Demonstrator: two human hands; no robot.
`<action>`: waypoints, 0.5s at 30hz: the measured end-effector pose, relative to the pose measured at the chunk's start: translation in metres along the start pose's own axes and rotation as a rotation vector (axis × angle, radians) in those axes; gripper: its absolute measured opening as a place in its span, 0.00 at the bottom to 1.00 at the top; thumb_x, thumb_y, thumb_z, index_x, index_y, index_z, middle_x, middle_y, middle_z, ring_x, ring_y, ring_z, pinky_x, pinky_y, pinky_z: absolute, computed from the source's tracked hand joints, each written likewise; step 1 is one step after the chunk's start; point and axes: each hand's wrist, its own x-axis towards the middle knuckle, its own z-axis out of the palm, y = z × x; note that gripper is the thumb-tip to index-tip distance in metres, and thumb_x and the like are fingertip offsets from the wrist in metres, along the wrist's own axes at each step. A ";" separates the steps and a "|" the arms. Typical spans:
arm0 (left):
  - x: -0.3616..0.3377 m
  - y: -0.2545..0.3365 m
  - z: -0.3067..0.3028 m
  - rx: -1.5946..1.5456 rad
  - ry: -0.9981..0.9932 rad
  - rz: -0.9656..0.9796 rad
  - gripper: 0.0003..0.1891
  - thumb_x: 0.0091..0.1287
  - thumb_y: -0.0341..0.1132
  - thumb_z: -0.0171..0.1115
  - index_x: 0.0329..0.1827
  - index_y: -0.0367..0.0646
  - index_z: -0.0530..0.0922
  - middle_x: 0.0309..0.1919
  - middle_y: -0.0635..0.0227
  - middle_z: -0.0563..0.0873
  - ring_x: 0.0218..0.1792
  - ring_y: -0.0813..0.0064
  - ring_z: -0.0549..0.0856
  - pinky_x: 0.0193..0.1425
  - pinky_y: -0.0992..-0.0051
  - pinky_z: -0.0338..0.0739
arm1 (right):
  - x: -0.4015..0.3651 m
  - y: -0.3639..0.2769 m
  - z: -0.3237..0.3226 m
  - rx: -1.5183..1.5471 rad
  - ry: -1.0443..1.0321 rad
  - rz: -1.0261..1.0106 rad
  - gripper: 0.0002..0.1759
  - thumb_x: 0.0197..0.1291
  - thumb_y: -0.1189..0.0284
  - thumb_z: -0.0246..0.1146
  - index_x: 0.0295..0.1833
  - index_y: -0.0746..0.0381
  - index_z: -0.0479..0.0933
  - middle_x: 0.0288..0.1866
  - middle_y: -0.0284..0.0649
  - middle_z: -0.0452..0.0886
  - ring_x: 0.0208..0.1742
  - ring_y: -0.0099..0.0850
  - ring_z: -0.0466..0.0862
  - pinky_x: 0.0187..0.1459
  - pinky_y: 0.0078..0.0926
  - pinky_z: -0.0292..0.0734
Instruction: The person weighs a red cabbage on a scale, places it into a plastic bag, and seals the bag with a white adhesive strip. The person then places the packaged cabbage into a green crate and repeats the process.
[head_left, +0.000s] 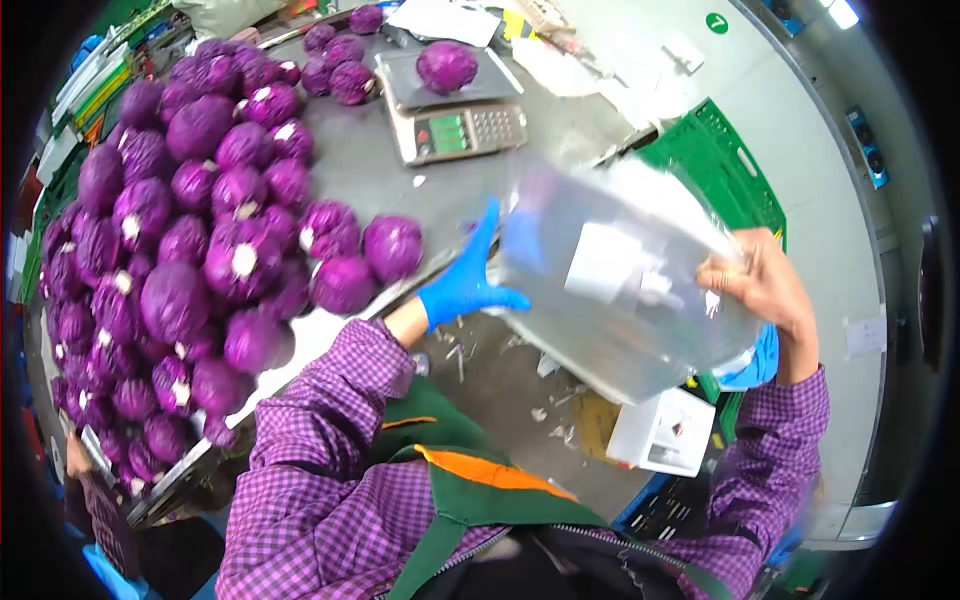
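A clear plastic bag is stretched out in front of me, slightly blurred, with a white label showing on or through it. My right hand, bare, pinches the bag's right edge between thumb and fingers. At the bag's left edge is my left hand, in a blue glove. Its thumb and fingers are spread wide, and some blue shows through the plastic. Beyond the hands, one red cabbage rests on a digital scale. A large heap of red cabbages covers the table's left side.
A green crate stands at the right beyond the bag. Below are a white box, a cardboard piece and scraps on the floor. Papers lie behind the scale. Another person's hand shows at the lower left.
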 end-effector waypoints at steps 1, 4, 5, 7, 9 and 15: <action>0.022 -0.010 0.004 -0.310 -0.189 -0.144 0.55 0.51 0.42 0.76 0.75 0.38 0.45 0.71 0.59 0.60 0.70 0.70 0.61 0.71 0.65 0.59 | 0.019 0.007 -0.013 0.007 -0.034 -0.038 0.11 0.50 0.71 0.70 0.27 0.67 0.77 0.21 0.32 0.77 0.24 0.19 0.71 0.29 0.23 0.68; 0.073 -0.038 0.021 -0.448 -0.487 -0.501 0.47 0.57 0.47 0.70 0.74 0.40 0.52 0.71 0.61 0.61 0.71 0.67 0.59 0.74 0.66 0.52 | 0.079 0.031 -0.040 -0.081 -0.064 -0.063 0.11 0.48 0.71 0.70 0.28 0.67 0.78 0.21 0.35 0.77 0.23 0.21 0.71 0.29 0.25 0.69; 0.084 -0.045 0.024 -0.446 -0.485 -0.515 0.47 0.57 0.47 0.70 0.74 0.40 0.52 0.71 0.61 0.61 0.71 0.67 0.59 0.74 0.66 0.52 | 0.105 0.040 -0.048 -0.197 -0.041 -0.078 0.12 0.47 0.70 0.71 0.28 0.67 0.78 0.21 0.37 0.77 0.23 0.23 0.72 0.29 0.26 0.69; 0.107 -0.063 0.028 -0.499 -0.239 -0.208 0.31 0.68 0.47 0.57 0.70 0.42 0.62 0.61 0.67 0.73 0.62 0.78 0.69 0.69 0.67 0.60 | 0.162 0.072 -0.059 -0.188 -0.067 -0.071 0.13 0.46 0.70 0.71 0.29 0.68 0.77 0.20 0.40 0.75 0.23 0.24 0.72 0.29 0.27 0.69; 0.145 -0.086 0.019 -0.716 -0.041 -0.605 0.28 0.70 0.48 0.53 0.70 0.45 0.64 0.61 0.68 0.75 0.61 0.80 0.70 0.67 0.70 0.62 | 0.221 0.107 -0.069 -0.233 -0.151 -0.080 0.13 0.47 0.71 0.71 0.29 0.70 0.76 0.19 0.40 0.75 0.23 0.25 0.72 0.29 0.27 0.69; 0.300 -0.157 -0.007 -0.006 0.631 -0.011 0.18 0.68 0.41 0.56 0.57 0.44 0.77 0.48 0.64 0.84 0.45 0.68 0.83 0.51 0.70 0.75 | 0.392 0.218 -0.064 -0.254 -0.229 -0.202 0.16 0.46 0.63 0.72 0.32 0.66 0.80 0.24 0.44 0.79 0.28 0.32 0.77 0.34 0.31 0.72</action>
